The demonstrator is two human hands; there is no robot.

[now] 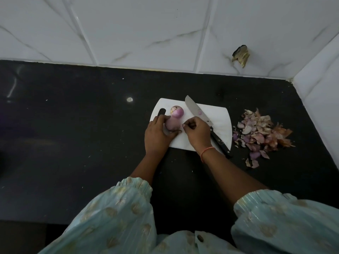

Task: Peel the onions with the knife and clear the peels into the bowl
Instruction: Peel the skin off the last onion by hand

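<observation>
Head view: the left hand (157, 132) curls its fingers and thumb round a purple onion (172, 124) on the white cutting board (219, 123), holding it against the board. The right hand (196, 132), just at the onion's 3 o'clock side, has its fingertips pinched together at the onion's skin; whether a strip of peel lies between them cannot be told. A second, peeled onion (177, 111) sits on the board touching the held one at its 12 o'clock. The knife (200, 114) lies flat on the board at the right hand's 1 o'clock, blade toward 11 o'clock, black handle toward 5 o'clock. A heap of peels (260, 132) rests on the dark counter (73, 125) at 3 o'clock of the board.
</observation>
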